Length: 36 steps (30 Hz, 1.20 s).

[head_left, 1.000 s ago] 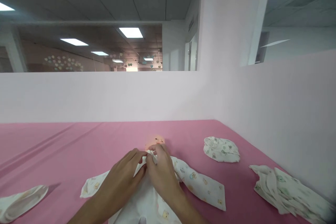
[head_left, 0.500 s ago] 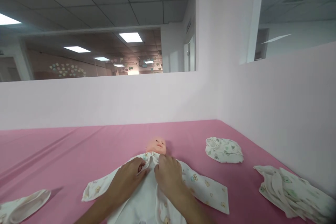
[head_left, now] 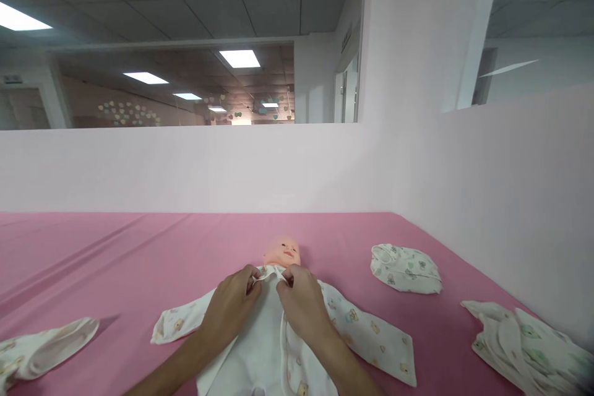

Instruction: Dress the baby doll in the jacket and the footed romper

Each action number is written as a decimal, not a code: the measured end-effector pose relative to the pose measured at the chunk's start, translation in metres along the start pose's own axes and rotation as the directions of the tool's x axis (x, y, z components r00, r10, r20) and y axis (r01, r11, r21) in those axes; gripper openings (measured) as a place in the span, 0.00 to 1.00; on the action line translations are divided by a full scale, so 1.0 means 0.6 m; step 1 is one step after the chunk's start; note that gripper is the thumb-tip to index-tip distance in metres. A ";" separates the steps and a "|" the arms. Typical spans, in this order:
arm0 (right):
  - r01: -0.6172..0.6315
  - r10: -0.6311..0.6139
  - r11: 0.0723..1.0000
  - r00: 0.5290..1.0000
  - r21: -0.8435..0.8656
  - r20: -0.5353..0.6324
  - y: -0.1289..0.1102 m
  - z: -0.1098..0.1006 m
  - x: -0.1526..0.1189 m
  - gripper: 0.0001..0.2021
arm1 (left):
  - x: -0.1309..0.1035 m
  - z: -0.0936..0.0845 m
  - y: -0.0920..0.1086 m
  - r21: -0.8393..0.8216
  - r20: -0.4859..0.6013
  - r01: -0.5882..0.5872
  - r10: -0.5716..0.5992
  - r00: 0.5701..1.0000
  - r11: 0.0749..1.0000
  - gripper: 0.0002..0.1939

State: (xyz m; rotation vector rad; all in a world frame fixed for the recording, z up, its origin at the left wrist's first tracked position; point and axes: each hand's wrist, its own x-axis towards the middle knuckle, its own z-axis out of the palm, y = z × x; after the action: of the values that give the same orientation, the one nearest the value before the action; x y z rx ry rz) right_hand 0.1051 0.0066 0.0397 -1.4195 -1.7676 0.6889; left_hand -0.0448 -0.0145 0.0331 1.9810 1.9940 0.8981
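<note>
A baby doll (head_left: pixel 284 252) lies face up, its head showing above a white baby garment (head_left: pixel 378 334) printed with small bears. The garment's sleeves spread out to both sides. At the left of the neckline, my left hand (head_left: pixel 234 300) pinches the cloth edge between thumb and fingers. Opposite it, my right hand (head_left: pixel 304 303) grips the neckline on the other side, just below the doll's chin. Between my wrists the plain white front of the clothing shows. My hands cover part of the collar.
A folded white printed garment (head_left: pixel 406 268) lies to the right on the pink sheet (head_left: pixel 139 272). Nearer, a loosely folded garment (head_left: pixel 529 343) rests by the right wall. At lower left is a white printed cloth item (head_left: pixel 46 346). White walls (head_left: pixel 195 167) with windows border the far and right sides.
The view has shifted slightly, so things sit a little further right. My fingers have closed on the collar edges and drawn them up near the doll's chin.
</note>
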 end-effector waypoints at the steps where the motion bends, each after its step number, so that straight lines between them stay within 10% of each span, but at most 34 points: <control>1: -0.004 0.004 1.000 1.000 0.003 -0.009 0.000 0.001 0.000 0.07 | 0.000 0.001 0.001 -0.012 -0.013 0.006 -0.006 1.000 1.000 0.10; 18: 0.135 -0.065 0.917 0.979 -0.376 0.192 0.004 -0.053 -0.023 0.08 | -0.020 0.027 0.013 -0.009 -0.064 -0.127 0.126 0.990 0.992 0.06; 36: 0.138 -0.127 0.988 0.982 -0.071 0.143 -0.027 -0.043 -0.021 0.12 | -0.027 0.037 0.002 -0.138 -0.128 -0.199 0.182 0.975 0.970 0.08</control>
State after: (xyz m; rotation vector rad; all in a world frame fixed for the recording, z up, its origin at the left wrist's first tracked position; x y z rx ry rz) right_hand 0.1185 -0.0109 0.0644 -1.3195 -1.9988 0.6654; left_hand -0.0303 -0.0237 0.0115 2.1045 1.7533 1.1925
